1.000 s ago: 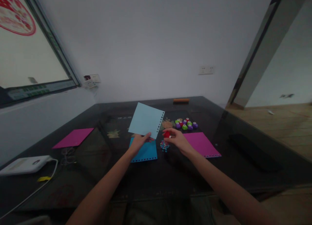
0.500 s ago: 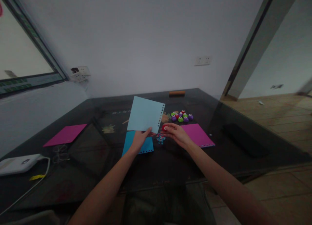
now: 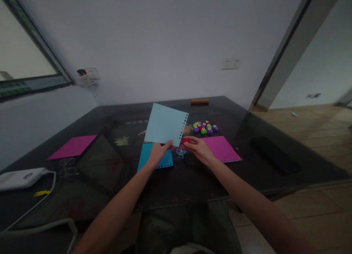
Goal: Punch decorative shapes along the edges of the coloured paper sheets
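My left hand (image 3: 158, 151) is closed on the lower edge of a light blue sheet of paper (image 3: 165, 124), thumb on top, holding it tilted above the table. A row of punched holes runs along the sheet's right edge. Between the fingers of my right hand (image 3: 200, 149) is a small red paper punch (image 3: 186, 140), just right of the sheet's lower right corner. Whether the punch touches the sheet, I cannot tell. Below lies a little heap of coloured paper bits (image 3: 180, 152). Partly under my left hand is a darker blue sheet (image 3: 145, 155), also with holes along one edge.
Several green, purple and red punches (image 3: 204, 130) stand behind my right hand. Pink sheets lie at right (image 3: 224, 147) and left (image 3: 73, 147). A white device with a cable (image 3: 23, 178), a dark long case (image 3: 275, 155) and a brown roll (image 3: 200, 101) are on the black table (image 3: 192, 188).
The red punch has turned in my right fingers and sits close to the light blue sheet's corner. Both hands appear slightly higher in view, as does the whole table.
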Tool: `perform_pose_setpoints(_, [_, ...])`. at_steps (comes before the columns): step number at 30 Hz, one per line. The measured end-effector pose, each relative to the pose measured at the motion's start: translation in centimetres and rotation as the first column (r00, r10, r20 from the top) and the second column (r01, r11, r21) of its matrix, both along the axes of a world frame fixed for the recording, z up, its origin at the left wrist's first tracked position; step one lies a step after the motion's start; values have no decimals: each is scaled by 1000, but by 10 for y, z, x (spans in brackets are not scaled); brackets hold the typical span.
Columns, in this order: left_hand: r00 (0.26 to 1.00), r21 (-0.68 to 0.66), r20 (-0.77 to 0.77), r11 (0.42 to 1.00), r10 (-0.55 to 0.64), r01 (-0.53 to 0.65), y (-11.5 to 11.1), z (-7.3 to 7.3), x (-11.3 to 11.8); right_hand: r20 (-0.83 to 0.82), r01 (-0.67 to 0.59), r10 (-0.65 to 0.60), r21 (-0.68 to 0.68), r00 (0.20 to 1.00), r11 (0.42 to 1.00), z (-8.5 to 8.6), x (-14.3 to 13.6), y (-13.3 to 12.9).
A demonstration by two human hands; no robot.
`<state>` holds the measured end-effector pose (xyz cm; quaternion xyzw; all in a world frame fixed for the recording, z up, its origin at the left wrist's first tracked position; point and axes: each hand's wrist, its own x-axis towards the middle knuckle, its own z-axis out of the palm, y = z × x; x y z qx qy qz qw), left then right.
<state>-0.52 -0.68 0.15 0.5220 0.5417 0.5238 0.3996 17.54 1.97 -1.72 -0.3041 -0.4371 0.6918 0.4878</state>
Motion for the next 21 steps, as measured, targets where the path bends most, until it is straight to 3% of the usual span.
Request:
perform_pose_setpoints(6, [998, 2, -66, 1000, -11, 11, 0, 0, 1, 24, -6, 6, -20, 1000, 1000, 5, -3, -4])
perform_pose_setpoints(21, [998, -13, -55, 1000, 3, -4, -1, 1, 2, 45, -13, 13, 1, 999, 1000, 7, -3, -8])
